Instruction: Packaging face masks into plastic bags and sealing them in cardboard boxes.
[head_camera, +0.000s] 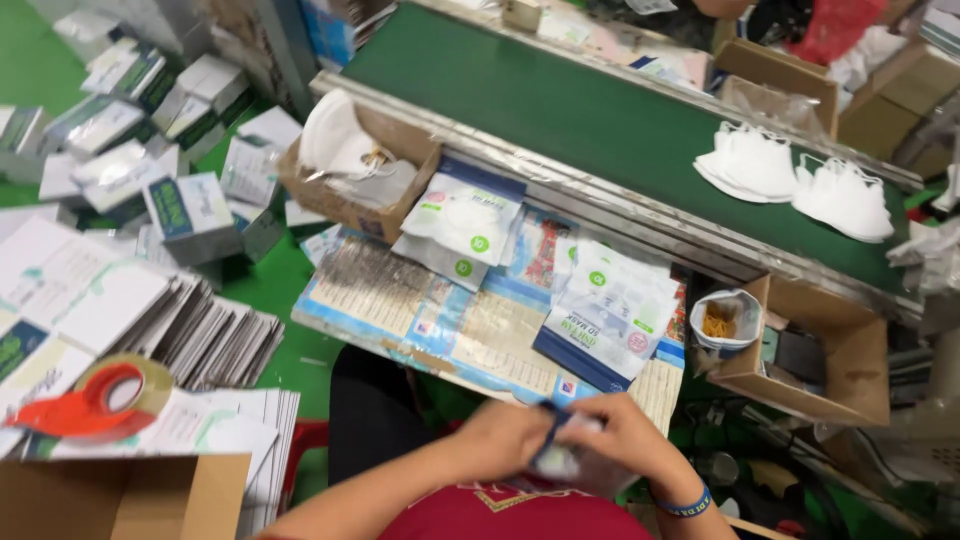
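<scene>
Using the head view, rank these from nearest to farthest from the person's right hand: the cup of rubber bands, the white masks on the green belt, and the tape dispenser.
From the right hand:
1. Cup of rubber bands, just up and to the right, in a cardboard box.
2. White masks, farther up on the green belt, right side.
3. Tape dispenser, far left, on the stacked flat cartons.

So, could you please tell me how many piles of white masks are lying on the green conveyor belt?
2: one pile sits on the belt's right part, the other pile just right of it, nearer the edge. More may lie beyond the frame.
</scene>
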